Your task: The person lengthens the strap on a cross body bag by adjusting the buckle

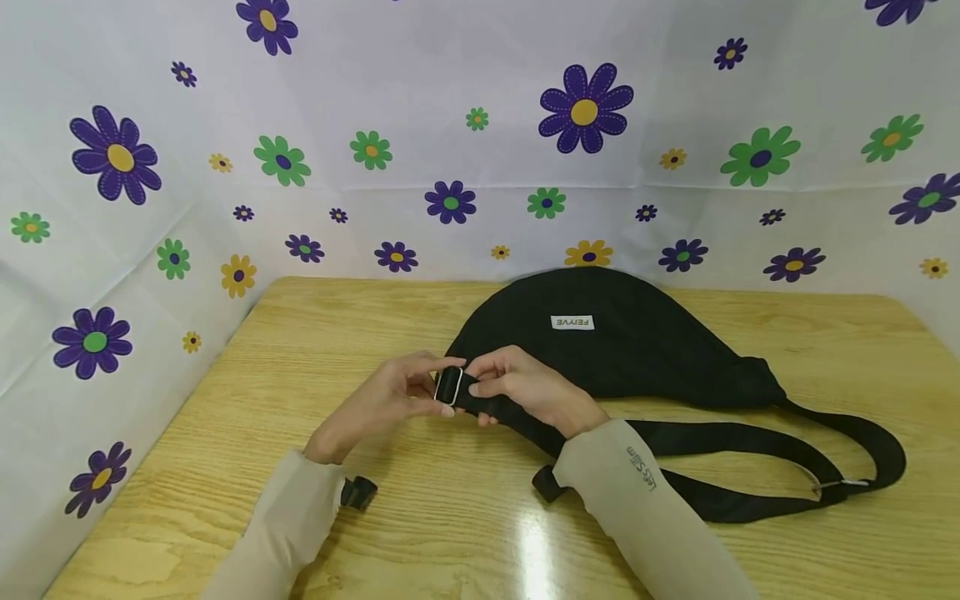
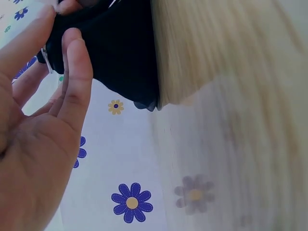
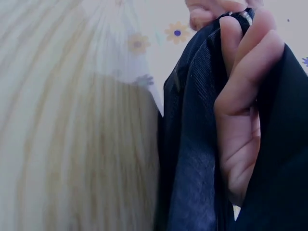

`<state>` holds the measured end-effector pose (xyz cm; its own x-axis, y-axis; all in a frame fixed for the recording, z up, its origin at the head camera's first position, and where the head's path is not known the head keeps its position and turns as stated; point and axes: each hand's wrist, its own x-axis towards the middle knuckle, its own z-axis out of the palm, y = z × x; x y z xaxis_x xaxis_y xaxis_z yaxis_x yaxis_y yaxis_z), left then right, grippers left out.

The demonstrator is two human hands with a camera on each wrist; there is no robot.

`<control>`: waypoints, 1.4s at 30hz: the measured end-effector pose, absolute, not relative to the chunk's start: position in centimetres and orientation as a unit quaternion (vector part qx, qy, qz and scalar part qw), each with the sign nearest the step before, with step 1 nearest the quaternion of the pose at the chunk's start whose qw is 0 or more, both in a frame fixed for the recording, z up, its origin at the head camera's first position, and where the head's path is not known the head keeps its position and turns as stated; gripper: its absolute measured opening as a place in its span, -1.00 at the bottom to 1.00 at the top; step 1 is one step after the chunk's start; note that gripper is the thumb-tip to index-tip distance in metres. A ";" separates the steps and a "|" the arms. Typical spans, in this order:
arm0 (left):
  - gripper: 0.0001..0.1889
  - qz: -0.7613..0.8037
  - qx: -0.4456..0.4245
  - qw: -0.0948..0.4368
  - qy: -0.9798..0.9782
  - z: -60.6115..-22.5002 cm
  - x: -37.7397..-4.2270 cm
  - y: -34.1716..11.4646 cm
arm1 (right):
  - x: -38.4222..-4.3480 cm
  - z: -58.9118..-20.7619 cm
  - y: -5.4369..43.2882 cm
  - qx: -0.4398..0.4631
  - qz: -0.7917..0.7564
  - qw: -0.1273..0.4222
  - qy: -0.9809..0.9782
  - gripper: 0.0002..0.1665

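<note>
Left hand point(image 1: 386, 392) pinches the buckle point(image 1: 449, 386); right hand point(image 1: 532, 389) pinches the black strap point(image 1: 525, 426) just beside it. Behind both hands, the bag point(image 1: 592, 358) lies on the desk point(image 1: 360, 321).

The desk point(image 1: 225, 450) is pale yellow wood with visible grain, and a bright streak of light point(image 1: 534, 550) shines toward its near side. A black bag point(image 1: 600, 358) lies along the far edge, right of the middle, its white label point(image 1: 572, 322) showing. From the bag's right end a black strap point(image 1: 750, 508) loops toward the right edge and back toward the middle.
</note>
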<state>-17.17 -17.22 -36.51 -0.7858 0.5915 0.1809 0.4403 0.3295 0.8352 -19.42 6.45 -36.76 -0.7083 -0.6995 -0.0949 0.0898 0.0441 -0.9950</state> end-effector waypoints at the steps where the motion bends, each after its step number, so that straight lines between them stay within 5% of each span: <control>1: -0.40 0.485 0.318 0.081 0.811 -36.5 -17.2 -17.2 | -19.4 -36.7 6.4 -0.233 -0.652 0.304 0.654 -0.77; 16: -0.42 0.470 0.320 0.074 0.819 -36.2 -17.2 -17.6 | -19.9 -36.2 8.0 -0.231 -0.619 0.353 0.662 -0.70; 31: -0.40 0.488 0.323 0.098 0.805 -36.4 -17.0 -17.1 | -19.4 -36.2 6.5 -0.258 -0.633 0.299 0.666 -0.81; 42: -0.42 0.476 0.311 0.086 0.818 -36.1 -17.1 -17.3 | -19.8 -35.8 8.3 -0.241 -0.602 0.322 0.690 -0.72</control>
